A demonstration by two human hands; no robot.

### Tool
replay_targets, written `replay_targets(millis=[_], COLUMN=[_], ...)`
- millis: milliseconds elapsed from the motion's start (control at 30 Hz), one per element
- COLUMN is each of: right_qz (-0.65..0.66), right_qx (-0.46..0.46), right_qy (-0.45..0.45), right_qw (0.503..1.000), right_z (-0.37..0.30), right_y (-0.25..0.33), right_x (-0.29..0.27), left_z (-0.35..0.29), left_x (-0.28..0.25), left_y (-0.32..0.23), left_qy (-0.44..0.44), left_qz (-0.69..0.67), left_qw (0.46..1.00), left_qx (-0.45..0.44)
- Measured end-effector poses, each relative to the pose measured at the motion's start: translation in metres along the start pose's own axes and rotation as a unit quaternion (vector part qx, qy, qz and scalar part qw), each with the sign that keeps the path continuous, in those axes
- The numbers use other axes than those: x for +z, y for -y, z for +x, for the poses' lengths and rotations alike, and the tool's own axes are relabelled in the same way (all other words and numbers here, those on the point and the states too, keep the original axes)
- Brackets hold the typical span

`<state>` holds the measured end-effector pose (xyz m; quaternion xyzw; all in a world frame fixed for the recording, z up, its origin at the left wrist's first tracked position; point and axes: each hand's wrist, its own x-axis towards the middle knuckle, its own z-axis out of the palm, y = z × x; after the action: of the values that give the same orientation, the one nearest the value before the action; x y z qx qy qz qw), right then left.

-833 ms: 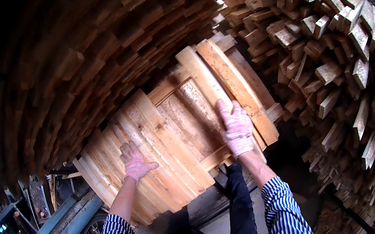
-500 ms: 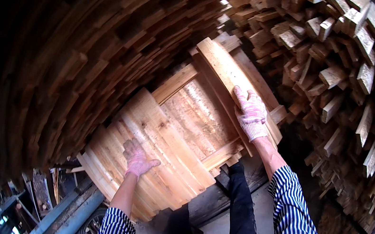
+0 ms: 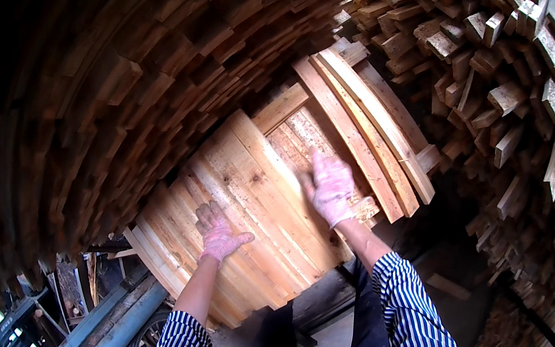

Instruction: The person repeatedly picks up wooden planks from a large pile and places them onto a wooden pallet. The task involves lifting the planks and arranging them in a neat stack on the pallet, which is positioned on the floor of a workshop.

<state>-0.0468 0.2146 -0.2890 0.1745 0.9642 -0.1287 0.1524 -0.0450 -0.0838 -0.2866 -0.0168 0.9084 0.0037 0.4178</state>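
Note:
My left hand point(image 3: 221, 233), in a pale pink glove, rests flat with fingers spread on a layer of light wooden boards point(image 3: 253, 198) lying side by side. My right hand point(image 3: 331, 188), gloved alike and slightly blurred, is over the right edge of that layer, thumb apart from the fingers. It holds nothing that I can see. Beyond it, several narrow boards point(image 3: 360, 139) lie next to each other along the stack's far right side. A gap between the two groups shows the lower layer of boards point(image 3: 301, 131), partly hidden by my right hand.
A tall wall of stacked boards point(image 3: 112, 86) rises close on the left. Another pile with jutting board ends point(image 3: 508, 99) stands at the right. Blue-grey metal beams point(image 3: 118, 321) and a wheel point(image 3: 152, 333) are at the lower left. A loose board point(image 3: 448, 286) lies on the floor.
My right hand has let go of the board at the far right and moved left to the layer's edge. Those right-hand boards now lie spread side by side. The gap looks narrower.

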Motion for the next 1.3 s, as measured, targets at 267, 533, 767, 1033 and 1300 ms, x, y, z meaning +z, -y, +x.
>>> replay_targets(millis=[267,533,767,1033,1300], right_qz=[-0.079,0.085,0.094,0.091,0.176], right_qx=[0.025,-0.014,0.031,-0.056,-0.092], right_qy=[0.051,0.02,0.01,-0.07,0.008], right_qw=[0.995,0.996,0.995,0.992,0.98], right_z=[0.044,0.016,0.069,0.014,-0.015], right_y=[-0.072,-0.106,-0.212,-0.136,-0.041], right_x=[0.001,-0.026,-0.062,-0.034,0.012], left_z=[0.001,-0.003,0.004,0.001,0.0], left_x=[-0.004,-0.012,-0.012,-0.008,-0.009], left_y=[-0.004,-0.021,-0.031,-0.017,-0.013], left_qy=[-0.008,0.017,0.007,-0.002,0.012], left_qz=[0.004,0.004,0.012,0.017,0.015], left_qw=[1.0,1.0,1.0,1.0,1.0], left_qx=[-0.002,-0.008,-0.005,0.003,-0.007])
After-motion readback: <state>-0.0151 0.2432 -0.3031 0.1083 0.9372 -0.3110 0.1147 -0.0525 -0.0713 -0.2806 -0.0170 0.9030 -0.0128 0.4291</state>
